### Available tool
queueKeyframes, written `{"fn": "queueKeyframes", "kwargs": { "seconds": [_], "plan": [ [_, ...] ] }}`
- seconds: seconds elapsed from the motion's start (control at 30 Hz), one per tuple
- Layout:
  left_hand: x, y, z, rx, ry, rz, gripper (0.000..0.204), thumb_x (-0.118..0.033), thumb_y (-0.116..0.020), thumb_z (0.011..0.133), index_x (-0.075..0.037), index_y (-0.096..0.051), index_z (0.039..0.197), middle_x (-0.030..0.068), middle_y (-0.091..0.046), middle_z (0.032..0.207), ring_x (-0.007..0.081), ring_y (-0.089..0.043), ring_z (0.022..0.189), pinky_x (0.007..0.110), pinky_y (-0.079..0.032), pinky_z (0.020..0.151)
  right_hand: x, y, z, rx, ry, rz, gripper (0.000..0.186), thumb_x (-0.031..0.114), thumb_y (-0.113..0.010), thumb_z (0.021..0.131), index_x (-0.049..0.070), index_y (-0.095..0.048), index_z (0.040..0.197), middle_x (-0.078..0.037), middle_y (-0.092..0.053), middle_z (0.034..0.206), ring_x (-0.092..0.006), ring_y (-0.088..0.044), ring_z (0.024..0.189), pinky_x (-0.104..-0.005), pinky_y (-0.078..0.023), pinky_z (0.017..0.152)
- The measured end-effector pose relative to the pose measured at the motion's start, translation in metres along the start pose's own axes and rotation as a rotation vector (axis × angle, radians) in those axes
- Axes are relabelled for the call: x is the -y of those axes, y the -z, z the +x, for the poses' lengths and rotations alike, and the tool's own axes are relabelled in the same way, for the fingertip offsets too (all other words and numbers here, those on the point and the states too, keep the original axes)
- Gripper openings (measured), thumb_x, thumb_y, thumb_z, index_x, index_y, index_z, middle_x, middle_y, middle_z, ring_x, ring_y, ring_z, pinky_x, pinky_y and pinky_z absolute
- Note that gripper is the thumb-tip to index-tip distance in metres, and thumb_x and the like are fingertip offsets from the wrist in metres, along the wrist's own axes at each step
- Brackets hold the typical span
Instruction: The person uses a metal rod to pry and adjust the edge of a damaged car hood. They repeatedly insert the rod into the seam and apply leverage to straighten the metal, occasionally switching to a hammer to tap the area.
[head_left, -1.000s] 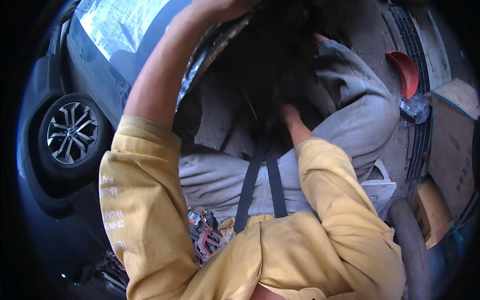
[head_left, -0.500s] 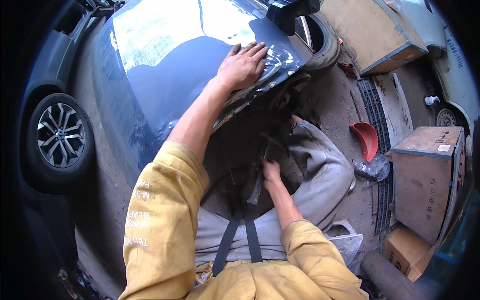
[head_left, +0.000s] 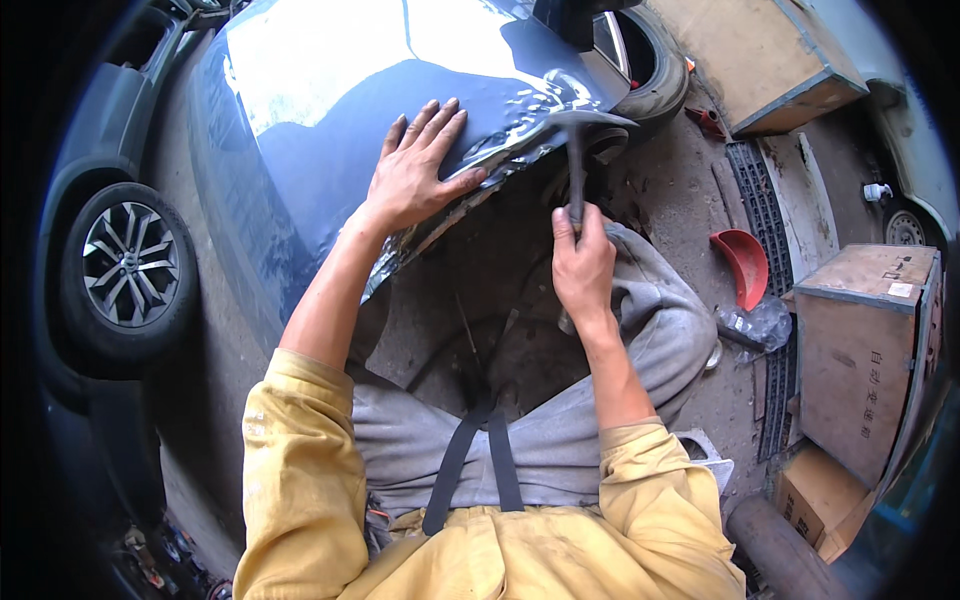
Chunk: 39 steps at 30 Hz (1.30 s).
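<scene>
A dark blue car body panel point(head_left: 340, 160) with a bright reflection lies in front of me, its near right edge creased and dented. My left hand point(head_left: 415, 175) rests flat on it near that edge, fingers spread, thumb toward the crumpled rim. In my right hand point(head_left: 583, 262) is a hammer point(head_left: 576, 170), gripped by its handle and held upright. The hammer's long, thin, curved head is at the panel's right corner; whether it touches the metal I cannot tell.
A car wheel point(head_left: 130, 255) stands at the left. To the right are a tyre point(head_left: 655, 75), a red curved piece point(head_left: 742, 265), a plastic bag point(head_left: 757, 325), a black slotted strip point(head_left: 762, 210), wooden crates point(head_left: 860, 360) and a cardboard box point(head_left: 815, 500). My grey-trousered legs point(head_left: 655, 330) are spread below the panel.
My right hand has raised the hammer from between my legs up to the panel's right corner. My left hand has slid left and nearer along the panel.
</scene>
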<state>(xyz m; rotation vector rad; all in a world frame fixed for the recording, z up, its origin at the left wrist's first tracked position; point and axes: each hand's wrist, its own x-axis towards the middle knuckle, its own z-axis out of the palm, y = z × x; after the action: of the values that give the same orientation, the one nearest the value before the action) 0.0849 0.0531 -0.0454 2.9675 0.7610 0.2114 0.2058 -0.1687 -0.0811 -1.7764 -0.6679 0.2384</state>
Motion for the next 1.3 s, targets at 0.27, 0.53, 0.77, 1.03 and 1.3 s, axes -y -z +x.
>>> {"fn": "queueKeyframes", "kwargs": {
  "seconds": [0.27,0.53,0.77,1.03,1.3],
  "plan": [
    [-0.003,0.001,-0.002,-0.014,0.007,0.029,0.086,-0.070,-0.049,0.091,-0.018,-0.031,0.158,0.0034,-0.025,0.166,0.0211,-0.016,0.154,0.042,-0.006,0.126,0.050,0.018,0.013,-0.458,0.302,0.568,0.016,0.016,-0.047,0.107,0.002,-0.041,0.102,-0.004,-0.049,0.068,-0.0086,-0.045,0.050,-0.0220,-0.041,0.046],
    [0.002,0.003,0.004,-0.030,0.027,0.033,0.084,-0.067,-0.048,0.093,-0.016,-0.031,0.158,0.0036,-0.025,0.166,0.0212,-0.016,0.154,0.043,-0.006,0.126,0.005,-0.001,0.010,-0.159,-0.039,0.199,0.023,0.021,-0.058,0.103,0.001,-0.052,0.096,-0.010,-0.053,0.061,-0.0243,-0.057,0.051,-0.0367,-0.043,0.049],
    [-0.007,0.003,0.003,0.005,0.031,0.014,0.085,-0.068,-0.047,0.092,-0.018,-0.030,0.158,0.0027,-0.024,0.166,0.0203,-0.015,0.154,0.043,-0.005,0.126,0.013,-0.013,0.008,-0.431,0.273,0.448,0.014,0.013,-0.050,0.104,0.003,-0.045,0.096,-0.007,-0.055,0.062,-0.0168,-0.055,0.046,-0.0302,-0.042,0.043],
    [-0.002,0.000,-0.003,-0.021,0.044,0.027,0.083,-0.066,-0.048,0.092,-0.017,-0.032,0.157,0.0023,-0.026,0.165,0.0202,-0.016,0.154,0.042,-0.006,0.126,0.042,0.019,0.018,-0.232,0.182,0.130,0.018,0.016,-0.059,0.102,-0.001,-0.055,0.100,-0.006,-0.053,0.061,-0.0163,-0.056,0.050,-0.0322,-0.042,0.046],
    [-0.002,-0.002,-0.001,-0.027,0.042,0.019,0.083,-0.066,-0.050,0.091,-0.018,-0.032,0.157,0.0012,-0.026,0.165,0.0200,-0.017,0.154,0.042,-0.006,0.126,0.027,0.026,0.024,0.067,0.095,-0.201,0.021,0.019,-0.058,0.101,0.002,-0.052,0.091,-0.021,-0.063,0.065,-0.0437,-0.064,0.063,-0.0480,-0.047,0.052]
  ]
}}
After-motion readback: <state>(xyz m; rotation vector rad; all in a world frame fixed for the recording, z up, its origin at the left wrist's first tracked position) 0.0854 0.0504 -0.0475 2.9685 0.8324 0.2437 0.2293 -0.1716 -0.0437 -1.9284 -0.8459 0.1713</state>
